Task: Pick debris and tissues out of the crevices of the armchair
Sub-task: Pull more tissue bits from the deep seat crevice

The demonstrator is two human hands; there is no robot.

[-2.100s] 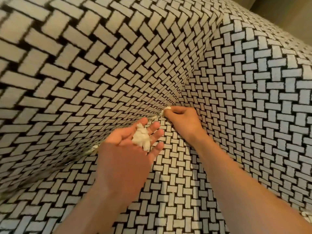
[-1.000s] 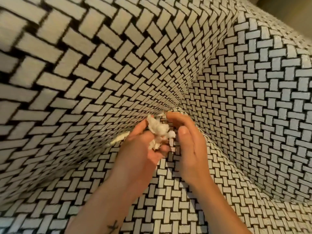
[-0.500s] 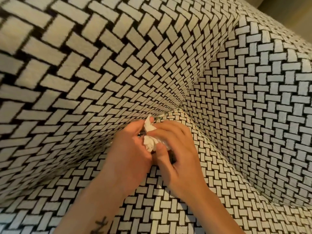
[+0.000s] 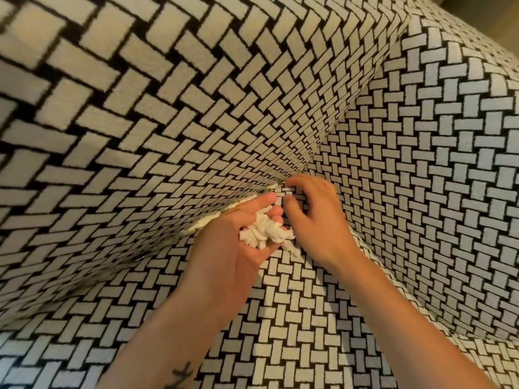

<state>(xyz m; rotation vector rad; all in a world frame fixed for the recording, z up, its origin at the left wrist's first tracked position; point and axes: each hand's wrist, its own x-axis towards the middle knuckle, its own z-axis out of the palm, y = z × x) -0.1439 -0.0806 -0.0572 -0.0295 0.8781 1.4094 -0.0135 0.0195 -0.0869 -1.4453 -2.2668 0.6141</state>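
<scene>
Most of the armchair, upholstered in black-and-cream basket-weave fabric, runs off every edge, and its upper left part is smeared by blur. The crevice where the panels meet the seat cushion is only a dark line; nothing of its depth shows. Both forearms are cut off at the bottom edge, and a small dark tattoo on the left one is partly lost there too.

The right hand reaches into the corner with its fingers curved and its fingertips at the mouth of the crevice (they are soft with blur). I cannot tell whether it pinches anything or merely touches the fabric.

The left hand lies palm up just beside it, over the seat. Its fingers are half curled round a wad of crumpled white tissue, which sits cupped in the palm, with one thin tail hanging off the lower right side.

To the left of that hand, pale scraps show wedged along the seam, too indistinct to name.
</scene>
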